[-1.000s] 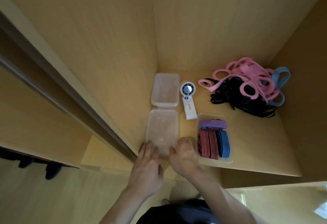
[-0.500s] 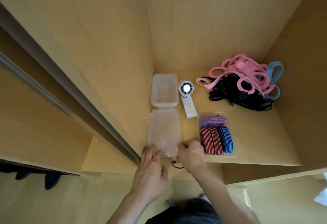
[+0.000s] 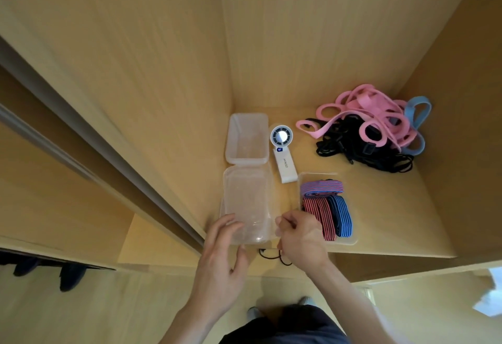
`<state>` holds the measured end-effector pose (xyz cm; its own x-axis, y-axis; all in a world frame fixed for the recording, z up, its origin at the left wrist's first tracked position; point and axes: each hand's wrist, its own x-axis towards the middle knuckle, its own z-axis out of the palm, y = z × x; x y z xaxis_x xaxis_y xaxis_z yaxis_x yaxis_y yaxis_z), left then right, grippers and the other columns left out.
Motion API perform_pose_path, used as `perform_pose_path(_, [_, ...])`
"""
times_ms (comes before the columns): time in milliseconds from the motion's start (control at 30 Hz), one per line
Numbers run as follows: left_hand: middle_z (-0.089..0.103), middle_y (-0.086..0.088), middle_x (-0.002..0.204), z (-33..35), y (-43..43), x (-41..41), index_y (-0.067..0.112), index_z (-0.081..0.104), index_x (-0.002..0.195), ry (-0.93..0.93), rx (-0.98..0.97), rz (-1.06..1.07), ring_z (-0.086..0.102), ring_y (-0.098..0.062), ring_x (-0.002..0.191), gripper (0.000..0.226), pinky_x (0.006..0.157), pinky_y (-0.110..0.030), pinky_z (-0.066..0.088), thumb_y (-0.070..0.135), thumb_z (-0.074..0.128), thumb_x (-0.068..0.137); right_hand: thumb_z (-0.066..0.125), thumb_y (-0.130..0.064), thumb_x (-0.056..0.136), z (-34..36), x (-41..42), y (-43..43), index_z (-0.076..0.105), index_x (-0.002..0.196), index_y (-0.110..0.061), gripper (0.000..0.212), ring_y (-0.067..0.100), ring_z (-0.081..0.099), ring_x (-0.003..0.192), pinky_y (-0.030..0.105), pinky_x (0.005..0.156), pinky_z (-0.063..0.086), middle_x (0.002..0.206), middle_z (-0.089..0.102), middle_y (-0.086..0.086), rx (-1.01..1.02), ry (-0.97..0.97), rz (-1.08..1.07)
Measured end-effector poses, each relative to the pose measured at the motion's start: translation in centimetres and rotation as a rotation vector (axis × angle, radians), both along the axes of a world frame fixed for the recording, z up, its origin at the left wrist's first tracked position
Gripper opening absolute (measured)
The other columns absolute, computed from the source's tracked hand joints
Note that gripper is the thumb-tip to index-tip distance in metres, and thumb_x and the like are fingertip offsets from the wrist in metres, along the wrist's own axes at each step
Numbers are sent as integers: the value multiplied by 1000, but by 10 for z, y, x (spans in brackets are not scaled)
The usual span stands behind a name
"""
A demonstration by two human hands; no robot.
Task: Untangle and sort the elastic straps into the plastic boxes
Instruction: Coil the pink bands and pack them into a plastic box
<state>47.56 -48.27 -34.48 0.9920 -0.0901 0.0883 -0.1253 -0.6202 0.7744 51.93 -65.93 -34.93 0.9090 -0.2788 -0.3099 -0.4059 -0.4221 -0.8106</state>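
My right hand point(image 3: 301, 237) blocks the near left corner of the striped-strap box point(image 3: 353, 241). A thin black cord point(image 3: 267, 256) loops out from under it, its ends buried, probably pinched in those curled fingers. Left hand point(image 3: 220, 259) fingertips cover the near clear box point(image 3: 247, 199) at its front left corner. Upper right, the black straps point(image 3: 380, 159) run under the pink straps point(image 3: 380, 115), so I can't count them, and the blue strap point(image 3: 417, 110) is half hidden behind the pink. The fan point(image 3: 284, 153) badge is too small to read. Both forearms are cut off at the bottom edge. Lower left, the dark shapes point(image 3: 70, 275) are too blurred to name.
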Motion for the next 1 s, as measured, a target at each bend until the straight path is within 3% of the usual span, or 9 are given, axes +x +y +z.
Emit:
perform_pose_path(100, [48,19,131,14,-13,5,27,59,123,-84,-103,52,50,-13,129,30,104,-28,43,34,56,94,65,-15,93,21,-13,-14,61,71,-18,23,19,61,56,34,58,51,60,62,-1,59,-124,-14])
perform_pose_path(200, [59,13,129,46,-36,13,31,53,133,97,-418,-3,60,-14,118,51,93,-28,50,57,54,89,61,-20,89,55,-36,-18,57,79,-23,11,7,62,84,28,78,47,87,66,-12,-133,-484,134])
perform_pose_path(267, [66,9,125,60,-56,21,25,50,135,168,-619,-51,66,-10,110,50,88,-22,52,52,55,93,57,-28,86,65,-44,-13,63,97,-21,14,14,55,122,37,108,38,125,63,-5,-384,-600,301])
perform_pose_path(367, [74,9,107,67,-81,35,20,54,123,178,-727,40,70,-3,95,20,77,-15,50,21,49,104,56,-36,83,62,-46,-14,61,119,-21,40,16,38,143,53,120,22,146,50,-1,-503,-564,448])
perform_pose_path(533, [70,-14,76,47,-97,51,4,57,105,368,-801,111,66,-19,59,18,48,-26,52,4,39,106,58,-34,92,44,-43,-66,62,110,-26,20,15,50,123,44,104,41,129,51,-9,-294,-555,154])
perform_pose_path(633, [64,-11,72,32,-112,51,8,59,111,403,-724,100,64,-19,58,16,51,-32,58,6,46,103,64,-26,95,29,-28,-101,55,121,-34,28,4,59,99,29,83,47,110,56,-12,-143,-396,-101])
perform_pose_path(767, [58,-5,69,8,-134,61,17,48,136,358,-621,142,66,-23,57,42,57,-37,60,4,59,97,62,-8,96,5,-14,-124,58,119,-38,38,9,61,72,22,64,46,74,62,-9,56,-260,-128])
perform_pose_path(900, [61,1,73,-15,-142,69,27,43,147,168,-275,83,64,-15,68,58,71,-39,57,20,66,94,57,-5,96,-11,-12,-133,63,128,-19,35,7,60,72,12,62,45,75,63,-5,-38,-273,-109])
perform_pose_path(1000, [57,9,88,-25,-144,73,31,45,148,93,-78,76,59,-9,81,54,76,-38,55,32,60,96,56,-8,96,-20,-12,-137,63,130,-17,36,7,59,74,22,66,50,82,60,-7,-120,-249,-76])
